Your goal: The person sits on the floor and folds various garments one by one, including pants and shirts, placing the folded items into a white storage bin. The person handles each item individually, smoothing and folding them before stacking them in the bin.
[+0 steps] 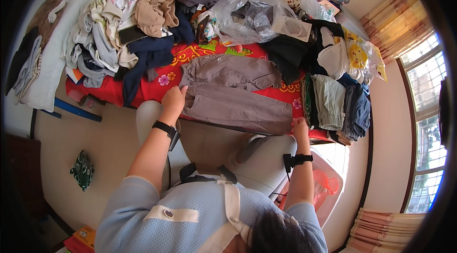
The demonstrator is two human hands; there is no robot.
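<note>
A pair of brownish-grey trousers [235, 105] lies spread sideways before me, its gathered elastic waist to the left and both legs pointing right. My left hand [174, 102] pinches the near corner of the waist, thumb up. At the other end, my right hand [300, 127] has its fingers closed on the hem of the near leg. The far leg [232, 71] lies wrinkled, with a gap of red cloth between it and the near one. Under the trousers is a red flowered tablecloth [142, 90].
Heaped clothes [103, 39] with a dark phone [131, 34] lie at left. A clear plastic bag [250, 10] sits behind the trousers. Folded garments [330, 101] stand at right. Below the table edge at right is a pink tub [334, 185]; a green patterned item [83, 171] lies on the floor.
</note>
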